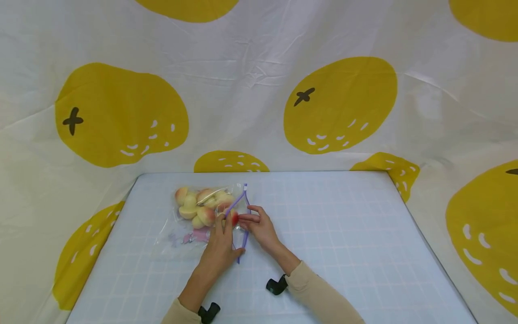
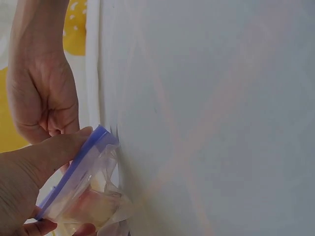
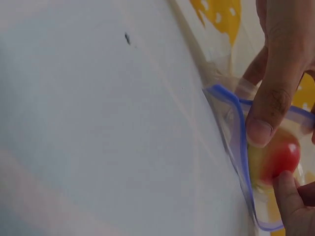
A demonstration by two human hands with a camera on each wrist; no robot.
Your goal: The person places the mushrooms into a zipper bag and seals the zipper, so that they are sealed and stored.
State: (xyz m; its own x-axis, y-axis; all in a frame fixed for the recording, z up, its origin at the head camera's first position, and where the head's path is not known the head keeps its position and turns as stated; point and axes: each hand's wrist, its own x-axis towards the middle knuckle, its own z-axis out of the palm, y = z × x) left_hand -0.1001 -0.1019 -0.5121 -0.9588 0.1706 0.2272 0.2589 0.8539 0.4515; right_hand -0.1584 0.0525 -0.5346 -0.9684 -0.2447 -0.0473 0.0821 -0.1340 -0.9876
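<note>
A clear zip bag with a purple zip strip lies on the table, its mouth spread toward the right. Inside are several yellow-and-red fruit pieces and a pink item. My left hand grips the mouth's near side, its thumb along the strip in the left wrist view. At the opening, my right hand holds a yellow fruit with a red end by its fingertips. The right wrist view shows a fingertip against that red end.
The table has a pale checked cover. Behind it hangs a white cloth with large yellow fruit prints. Black wrist mounts show at both sleeves, near the table's front.
</note>
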